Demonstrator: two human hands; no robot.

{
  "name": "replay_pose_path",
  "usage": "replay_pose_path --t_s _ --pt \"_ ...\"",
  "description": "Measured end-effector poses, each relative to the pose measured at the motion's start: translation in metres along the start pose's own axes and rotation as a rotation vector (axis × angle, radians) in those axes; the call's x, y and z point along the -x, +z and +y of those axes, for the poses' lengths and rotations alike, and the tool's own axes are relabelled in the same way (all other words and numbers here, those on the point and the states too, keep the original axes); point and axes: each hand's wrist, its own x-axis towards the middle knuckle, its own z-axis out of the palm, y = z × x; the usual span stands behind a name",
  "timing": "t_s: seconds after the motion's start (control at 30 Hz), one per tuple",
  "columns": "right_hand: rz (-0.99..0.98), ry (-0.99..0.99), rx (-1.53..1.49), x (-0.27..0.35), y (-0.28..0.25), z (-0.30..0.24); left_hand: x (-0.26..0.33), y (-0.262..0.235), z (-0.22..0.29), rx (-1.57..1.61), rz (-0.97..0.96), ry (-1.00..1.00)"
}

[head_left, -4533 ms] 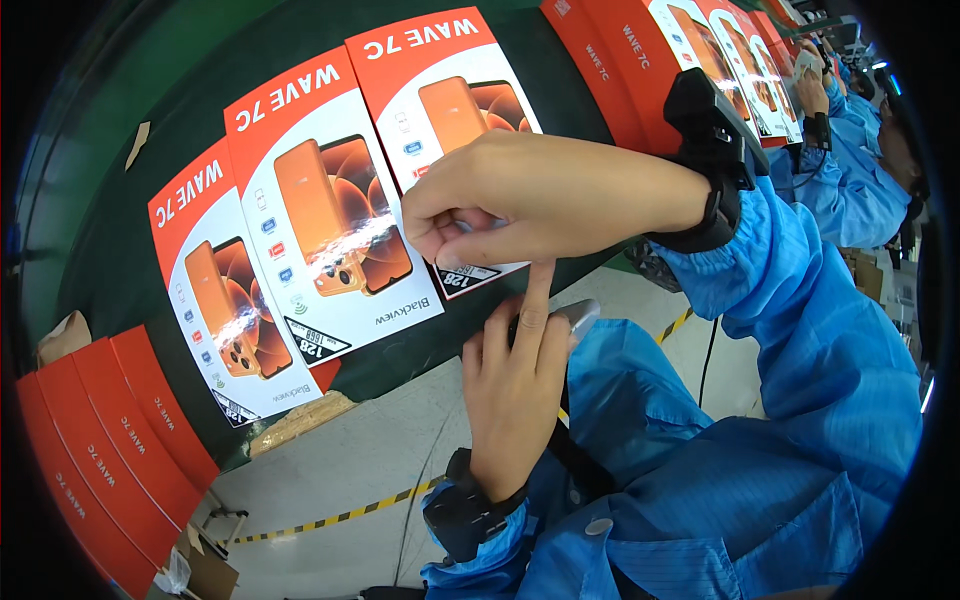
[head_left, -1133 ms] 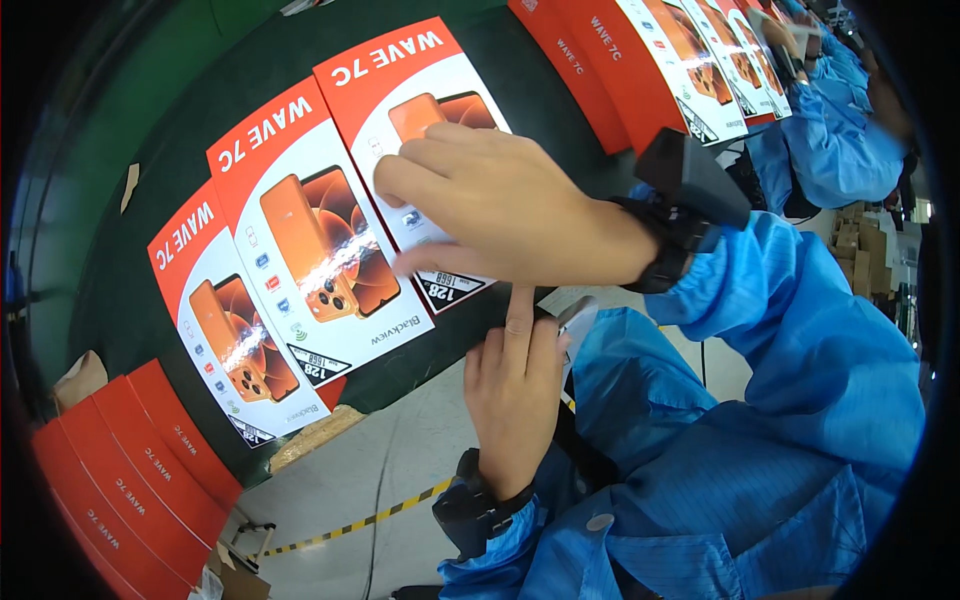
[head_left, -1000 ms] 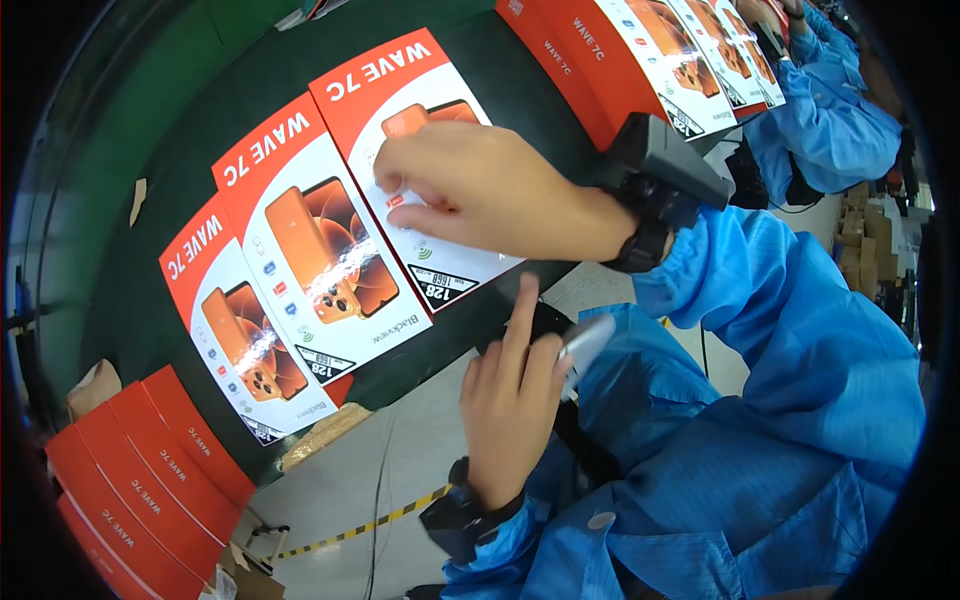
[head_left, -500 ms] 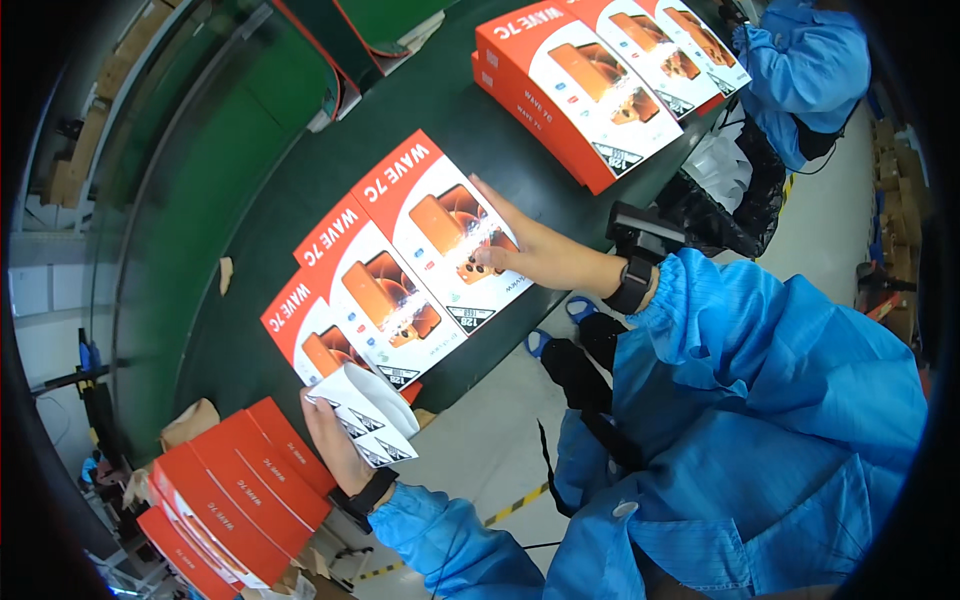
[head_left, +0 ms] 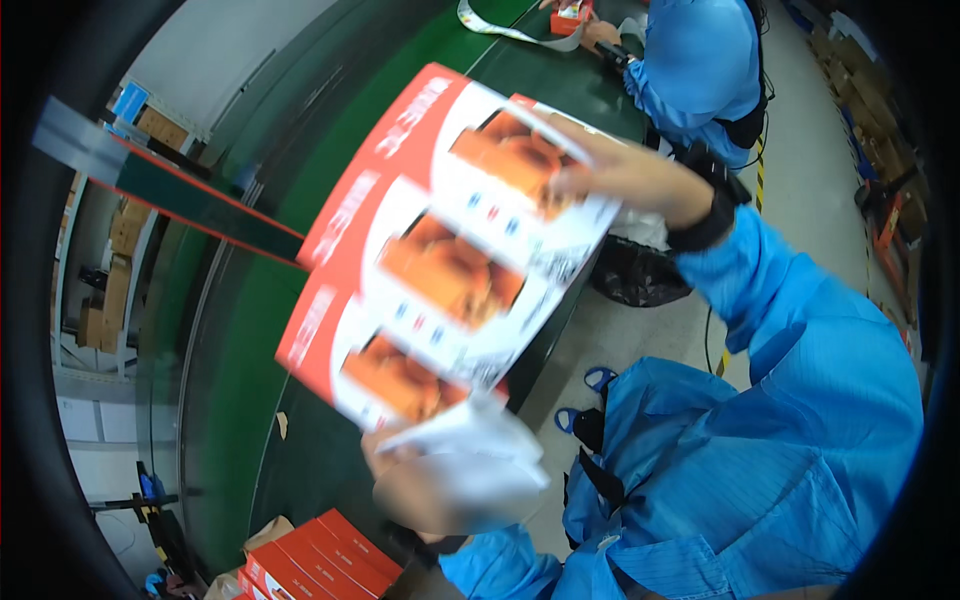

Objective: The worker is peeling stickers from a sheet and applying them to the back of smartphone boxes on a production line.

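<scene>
Heavy motion blur across the middle – box prints unreadable, edges smeared. Left hand (head_left: 440,490) mostly hidden behind a white paper sheet (head_left: 470,450) it carries; fingers not resolvable, so can't tell how the grip sits, only that hand and sheet overlap at the lower end of the row. Right hand (head_left: 610,175) lies on the far box, fingers flat and pressed onto its top face near the right edge, thumb side blurred. Three red-and-white boxes (head_left: 450,270) counted, side by side in one slanted row, lifted clear of the green conveyor belt (head_left: 250,360) between the two hands – near one by the left hand, far one under the right. Stack of red boxes (head_left: 310,560) cut off at the bottom edge, about four visible. One co-worker in a blue coat (head_left: 700,60) at top, cropped, hands barely visible
</scene>
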Motion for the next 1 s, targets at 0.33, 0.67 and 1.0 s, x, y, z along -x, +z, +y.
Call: replay_pose_path --t_s 0.33,0.67,1.0 --pt "0.002 0.263 0.454 -0.029 -0.126 0.044 -0.036 0.125 -0.017 0.366 -0.11 -0.226" --pt "0.27 -0.304 0.427 0.045 -0.008 -0.004 0.092 -0.044 0.015 0.314 0.533 -0.107" --pt "-0.961 -0.09 0.125 0.05 0.285 0.029 0.235 -0.317 0.05 0.454 1.489 0.24"
